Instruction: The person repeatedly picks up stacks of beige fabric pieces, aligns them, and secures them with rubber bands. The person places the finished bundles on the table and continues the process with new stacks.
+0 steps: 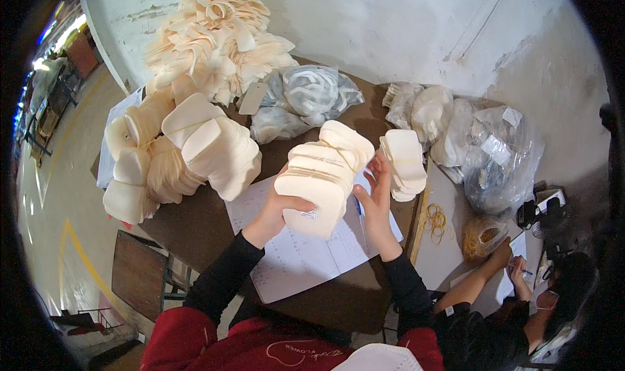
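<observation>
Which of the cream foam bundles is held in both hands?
The bundle above the paper sheet: left hand grips it, right hand touches its side. The others lie on the table.

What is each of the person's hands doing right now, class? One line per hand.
Left hand: closed on the tied stack of cream foam pieces, gripping its lower end.
Right hand: open, fingers spread against the stack's right side.
</observation>
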`<state>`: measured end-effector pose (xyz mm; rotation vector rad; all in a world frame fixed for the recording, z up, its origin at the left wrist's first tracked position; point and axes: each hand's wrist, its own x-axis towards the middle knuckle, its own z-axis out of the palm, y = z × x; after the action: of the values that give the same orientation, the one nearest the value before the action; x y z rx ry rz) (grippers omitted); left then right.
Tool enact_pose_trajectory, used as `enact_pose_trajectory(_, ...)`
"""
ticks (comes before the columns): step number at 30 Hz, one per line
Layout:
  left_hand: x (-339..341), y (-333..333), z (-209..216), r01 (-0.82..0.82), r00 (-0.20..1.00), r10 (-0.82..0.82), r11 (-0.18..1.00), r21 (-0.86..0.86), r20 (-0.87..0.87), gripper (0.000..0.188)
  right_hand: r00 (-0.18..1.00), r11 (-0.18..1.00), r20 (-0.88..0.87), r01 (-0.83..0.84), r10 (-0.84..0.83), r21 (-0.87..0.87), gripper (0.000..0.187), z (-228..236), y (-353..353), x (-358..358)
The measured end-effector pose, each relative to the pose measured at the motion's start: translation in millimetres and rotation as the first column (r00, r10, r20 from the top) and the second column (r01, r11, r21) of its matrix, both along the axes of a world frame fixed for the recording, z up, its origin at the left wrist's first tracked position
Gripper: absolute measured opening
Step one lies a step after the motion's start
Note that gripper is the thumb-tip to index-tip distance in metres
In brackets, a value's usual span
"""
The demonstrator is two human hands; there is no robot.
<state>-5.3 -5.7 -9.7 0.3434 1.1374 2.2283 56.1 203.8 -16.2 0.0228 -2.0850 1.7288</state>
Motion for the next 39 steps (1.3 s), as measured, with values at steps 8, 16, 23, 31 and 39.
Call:
enact_pose_trajectory(8,0.4,-5.3,-1.1,0.169,0.926,-0.155,0.986,-0.011,0.343,0.051,0.989,0.905,0.148,0.037,0.029,-0.423,0.038,-0.8,0.7,2.7)
enact_pose_trajectory(16,-0.3,-2.9,-0.7,0.135,0.868,-0.209,0.972,0.191,0.451,0.053,0.981,0.827,0.113,0.192,-0.156,-0.529,0.032,8.2,-7.1,5.0)
enact_pose_trajectory(23,4.1,-5.3,6.8,0.071,0.943,-0.038,0.994,-0.087,0.331,0.062,0.976,0.975,-0.081,0.21,-0.204,0.077,0.045,22.8,-14.7,6.1)
enact_pose_trajectory(31,8.2,-6.6,7.8,0.15,0.923,-0.131,0.988,-0.025,0.363,0.055,0.93,0.93,0.014,0.368,-0.368,0.006,0.011,3.2,-8.3,-3.1)
enact_pose_trajectory(39,-1.0,-5.8,-19.0,0.118,0.866,-0.247,0.946,0.301,0.435,0.057,0.913,0.903,0.028,0.406,-0.406,-0.138,0.014,-7.4,-1.5,-11.3)
